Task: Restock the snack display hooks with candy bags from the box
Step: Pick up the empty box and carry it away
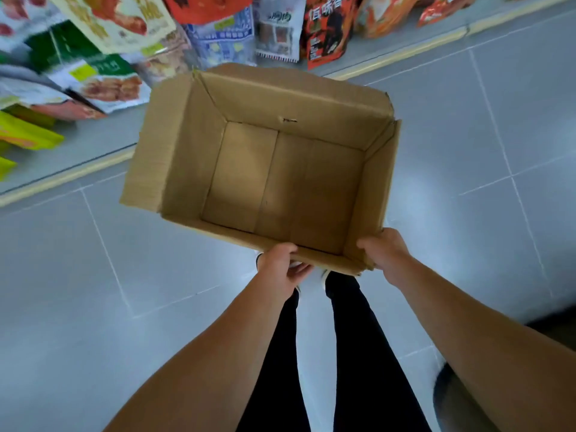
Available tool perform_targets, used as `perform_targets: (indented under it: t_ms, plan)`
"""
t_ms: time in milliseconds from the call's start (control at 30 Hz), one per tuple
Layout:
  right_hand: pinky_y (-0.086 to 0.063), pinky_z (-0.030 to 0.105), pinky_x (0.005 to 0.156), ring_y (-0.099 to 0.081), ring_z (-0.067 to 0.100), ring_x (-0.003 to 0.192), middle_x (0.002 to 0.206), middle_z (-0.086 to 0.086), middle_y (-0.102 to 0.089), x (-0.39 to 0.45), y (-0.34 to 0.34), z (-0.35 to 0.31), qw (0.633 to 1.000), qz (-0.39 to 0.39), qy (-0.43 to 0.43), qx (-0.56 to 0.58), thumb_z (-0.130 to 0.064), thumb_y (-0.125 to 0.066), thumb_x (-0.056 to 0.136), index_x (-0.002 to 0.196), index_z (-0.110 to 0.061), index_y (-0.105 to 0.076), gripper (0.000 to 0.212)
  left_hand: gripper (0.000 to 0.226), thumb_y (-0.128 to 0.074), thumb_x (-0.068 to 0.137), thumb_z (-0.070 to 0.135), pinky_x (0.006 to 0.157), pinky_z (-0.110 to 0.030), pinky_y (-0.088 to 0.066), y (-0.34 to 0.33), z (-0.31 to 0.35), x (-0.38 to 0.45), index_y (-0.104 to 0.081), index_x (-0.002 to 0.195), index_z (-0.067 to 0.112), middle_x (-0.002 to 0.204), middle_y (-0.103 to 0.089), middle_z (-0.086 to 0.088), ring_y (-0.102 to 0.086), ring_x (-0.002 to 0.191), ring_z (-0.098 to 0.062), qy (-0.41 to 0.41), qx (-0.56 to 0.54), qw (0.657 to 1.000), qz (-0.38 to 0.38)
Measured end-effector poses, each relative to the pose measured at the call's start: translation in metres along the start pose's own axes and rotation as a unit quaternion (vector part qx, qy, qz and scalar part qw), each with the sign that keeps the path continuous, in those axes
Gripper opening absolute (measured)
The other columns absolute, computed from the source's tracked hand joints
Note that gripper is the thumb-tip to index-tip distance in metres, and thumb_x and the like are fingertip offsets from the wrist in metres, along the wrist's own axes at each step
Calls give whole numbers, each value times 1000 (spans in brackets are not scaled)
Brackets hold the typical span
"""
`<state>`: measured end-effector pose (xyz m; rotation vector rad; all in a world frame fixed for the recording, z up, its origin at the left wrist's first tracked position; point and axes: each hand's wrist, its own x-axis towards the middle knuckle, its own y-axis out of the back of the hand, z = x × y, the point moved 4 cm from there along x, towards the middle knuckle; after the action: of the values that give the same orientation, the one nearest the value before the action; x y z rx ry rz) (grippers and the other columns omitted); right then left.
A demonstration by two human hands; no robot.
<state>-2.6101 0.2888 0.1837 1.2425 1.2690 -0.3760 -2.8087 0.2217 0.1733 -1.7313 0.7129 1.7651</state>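
Note:
An open brown cardboard box [187, 151] is held above the tiled floor, and its inside shows only bare cardboard. My left hand [280, 269] grips the near rim, thumb on top and fingers underneath. My right hand [385, 252] grips the near right corner of the box. Snack bags [106, 88] hang and lie along the display at the top left, with more bags [327, 29] in red and white packs along the top.
The grey shelf base [93, 141] with a yellow edge strip runs diagonally across the top. Grey floor tiles [467, 135] spread around the box. My legs in black trousers [358, 353] stand below the box. A dark object [448, 397] sits at the lower right.

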Motion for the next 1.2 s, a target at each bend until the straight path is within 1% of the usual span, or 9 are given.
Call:
perform_targets:
  t_ms: [233, 333, 500, 667, 767, 867, 933, 1100, 1200]
  plan:
    - [-52, 40, 77, -61, 33, 95, 98, 13, -62, -65, 94, 99, 991, 31, -45, 119, -13, -64, 85, 102, -8, -56, 20, 29, -60, 90, 3, 74, -46, -61, -57, -65, -88, -54, 117, -3, 110, -61, -26, -66, 92, -36, -20, 173, 985, -11]
    - [-54, 47, 87, -61, 33, 94, 92, 12, -61, -77, 138, 148, 983, 39, -66, 169, -11, -62, 86, 99, -7, -55, 16, 22, -61, 88, 3, 71, -46, -61, -94, -106, -114, -56, 108, -4, 117, -60, -29, -65, 97, -37, -28, 243, 970, -22]
    - [-56, 45, 83, -62, 35, 95, 102, 19, -63, -74, 221, 226, 961, 52, -78, 261, -13, -63, 83, 103, -2, -58, 23, 16, -60, 88, 1, 70, -48, -58, -179, -181, -146, -56, 102, -4, 124, -56, -31, -62, 99, -39, -65, 309, 948, -41]
    - [-53, 38, 68, -63, 35, 87, 101, 19, -62, -65, 299, 295, 938, 71, -77, 330, -12, -64, 83, 103, 1, -58, 25, 11, -58, 88, 1, 70, -48, -57, -256, -258, -169, -55, 98, -3, 121, -57, -30, -61, 107, -39, -77, 368, 925, -56]
    - [-55, 39, 69, -63, 35, 87, 100, 19, -63, -58, 347, 337, 916, 90, -87, 382, -12, -64, 83, 104, 0, -58, 24, 16, -58, 89, 1, 68, -48, -57, -310, -305, -183, -55, 105, -4, 115, -59, -29, -61, 103, -39, -79, 406, 908, -70]
    - [-56, 39, 68, -65, 34, 87, 98, 19, -64, -47, 385, 361, 901, 103, -94, 411, -12, -63, 84, 101, -1, -58, 21, 15, -57, 90, 0, 77, -53, -57, -360, -337, -191, -55, 104, -5, 104, -59, -27, -62, 95, -37, -85, 431, 895, -82]
    - [-60, 43, 71, -67, 35, 84, 96, 20, -66, -36, 413, 377, 883, 111, -100, 444, -11, -63, 84, 100, -1, -59, 20, 13, -57, 90, -2, 76, -54, -56, -396, -358, -193, -54, 102, -7, 99, -59, -27, -60, 89, -37, -81, 444, 888, -88]
    - [-61, 47, 76, -69, 33, 81, 98, 18, -66, 7, 501, 396, 861, 134, -112, 477, -11, -63, 85, 104, -3, -58, 21, 23, -57, 89, -3, 61, -51, -56, -506, -399, -190, -55, 111, -6, 112, -59, -30, -61, 97, -42, -56, 471, 875, -99]
    - [-62, 44, 76, -68, 31, 84, 100, 16, -65, 39, 563, 401, 851, 154, -116, 488, -13, -62, 87, 107, -6, -56, 22, 18, -58, 89, -3, 66, -52, -58, -583, -419, -184, -56, 107, -4, 112, -59, -30, -62, 97, -41, -46, 495, 861, -111]
